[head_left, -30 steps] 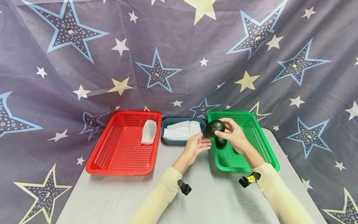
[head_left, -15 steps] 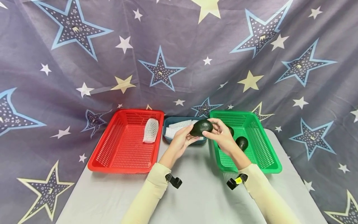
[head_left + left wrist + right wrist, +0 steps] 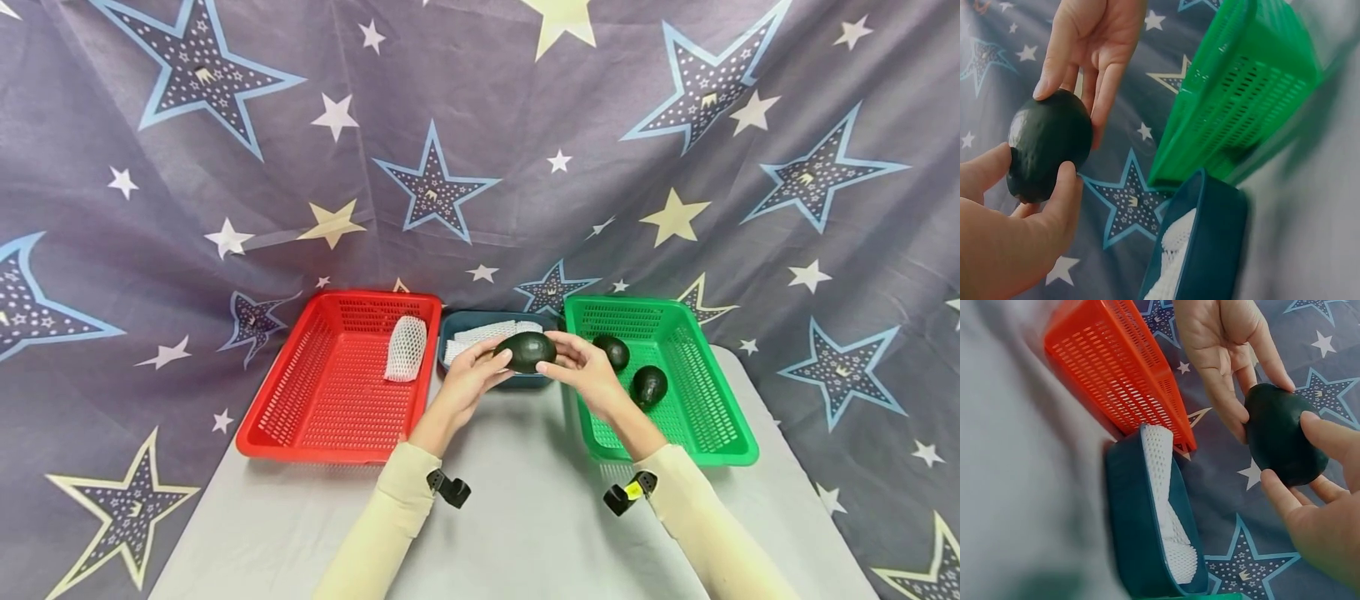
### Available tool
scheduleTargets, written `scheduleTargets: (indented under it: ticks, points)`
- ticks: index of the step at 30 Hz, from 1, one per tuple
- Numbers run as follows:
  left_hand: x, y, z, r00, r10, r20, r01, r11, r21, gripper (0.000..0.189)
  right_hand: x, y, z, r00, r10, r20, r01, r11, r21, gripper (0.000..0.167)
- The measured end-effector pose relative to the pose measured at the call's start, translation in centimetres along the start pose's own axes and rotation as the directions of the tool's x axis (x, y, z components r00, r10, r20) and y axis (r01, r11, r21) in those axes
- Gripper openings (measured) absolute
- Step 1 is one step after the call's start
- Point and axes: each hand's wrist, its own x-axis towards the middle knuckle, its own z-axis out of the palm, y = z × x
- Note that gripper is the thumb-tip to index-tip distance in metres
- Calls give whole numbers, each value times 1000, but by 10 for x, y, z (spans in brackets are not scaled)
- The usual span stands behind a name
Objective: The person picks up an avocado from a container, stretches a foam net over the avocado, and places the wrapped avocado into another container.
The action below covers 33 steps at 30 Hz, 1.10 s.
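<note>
Both hands hold one dark green avocado (image 3: pixel 527 352) in the air, in front of the blue bin (image 3: pixel 459 323) of white foam net sleeves (image 3: pixel 480 335). My left hand (image 3: pixel 463 382) grips its left end with thumb and fingers, and my right hand (image 3: pixel 588 377) pinches the right end. In the left wrist view the avocado (image 3: pixel 1050 147) sits between the fingertips of both hands, its skin bare and glossy. The right wrist view shows the same avocado (image 3: pixel 1285 434) with fingertips at either end.
The red basket (image 3: pixel 330 454) on the left contains one item in a white net sleeve (image 3: pixel 406 348). On the right, the green basket (image 3: pixel 720 400) holds two avocados, a rear one (image 3: pixel 613 353) and a front one (image 3: pixel 648 387). A star-patterned cloth (image 3: pixel 480 100) hangs behind the table.
The avocado has moved left from over the green basket to in front of the blue bin. My left hand, earlier open beside it, now grips its left end too.
</note>
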Motion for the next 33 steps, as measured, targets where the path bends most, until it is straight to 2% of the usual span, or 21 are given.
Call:
scheduleTargets:
  ticks: [4, 12, 20, 27, 33]
  points:
    - [-1, -3, -4, 1000, 10, -16, -9, 999, 40, 43, 1, 6, 1, 1000, 17, -1, -17, 1000, -6, 57]
    - [-2, -6, -10, 999, -11, -50, 14, 998, 56, 44, 5, 17, 5, 1000, 27, -2, -27, 999, -39, 56]
    - [-5, -10, -15, 995, -34, -98, 47, 990, 133, 46, 8, 28, 14, 999, 3, -41, -10, 986, -169, 53]
    - [-3, -28, -23, 984, -81, -160, 112, 975, 193, 44, 9, 44, 24, 997, 43, -61, -56, 972, -227, 48]
    - [-4, -46, -28, 973, -132, -191, 170, 965, 198, 45, 12, 63, 31, 994, 84, -66, -97, 966, -239, 46]
